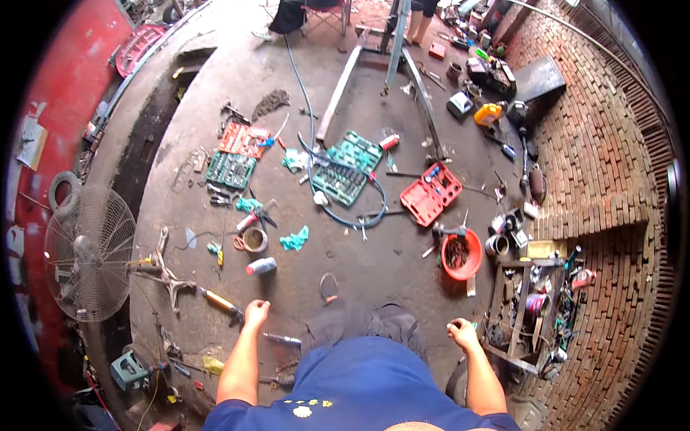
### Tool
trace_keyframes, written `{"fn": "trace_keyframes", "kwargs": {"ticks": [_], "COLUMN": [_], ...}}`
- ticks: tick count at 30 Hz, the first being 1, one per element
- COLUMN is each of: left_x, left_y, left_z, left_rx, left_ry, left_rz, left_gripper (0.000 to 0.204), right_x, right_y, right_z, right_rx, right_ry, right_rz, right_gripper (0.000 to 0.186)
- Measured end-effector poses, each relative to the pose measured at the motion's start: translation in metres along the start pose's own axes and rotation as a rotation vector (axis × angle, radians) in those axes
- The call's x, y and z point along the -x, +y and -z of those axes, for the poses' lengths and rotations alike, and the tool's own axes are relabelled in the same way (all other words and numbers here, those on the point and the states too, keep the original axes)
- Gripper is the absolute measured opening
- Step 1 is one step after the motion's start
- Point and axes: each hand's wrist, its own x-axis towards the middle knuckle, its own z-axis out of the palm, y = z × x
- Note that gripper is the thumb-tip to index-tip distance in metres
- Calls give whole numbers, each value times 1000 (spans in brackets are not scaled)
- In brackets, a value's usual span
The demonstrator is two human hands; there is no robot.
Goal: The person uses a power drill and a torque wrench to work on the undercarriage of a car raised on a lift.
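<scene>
My left hand [256, 314] hangs in the air at the left of my body, its fingers curled in, with no object showing in it. Nearest to it on the floor lie a yellow and black rod-like tool [221, 300] and a spray can [261, 266]. Out to the right, my right hand [462, 332] is also raised, fingers bent toward the thumb, and nothing shows in its grip. Beyond it stands a red bucket [471, 267] with rusty-looking pieces inside. A wooden-framed crate [514, 336] of mixed parts sits to its right.
Open green socket sets [340, 184] and a red tool case [431, 194] lie ahead, with a blue hose [384, 208] looped among them. A metal hoist frame [340, 93] stands farther off. At left are a large fan [90, 253] and a long floor pit [147, 136]. Other people are at the far end.
</scene>
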Motion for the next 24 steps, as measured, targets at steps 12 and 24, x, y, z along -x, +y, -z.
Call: {"fn": "trace_keyframes", "kwargs": {"ticks": [12,24], "left_x": [-76,58], "left_y": [114,150], "left_z": [24,-21], "left_rx": [-38,293], "left_ry": [114,289], "left_rz": [-94,499], "left_gripper": [35,28], "right_x": [-138,-497], "right_y": [-129,-316], "right_z": [-1,83], "right_rx": [28,126], "right_ry": [-119,-62], "right_rz": [-56,347], "right_gripper": [26,18]}}
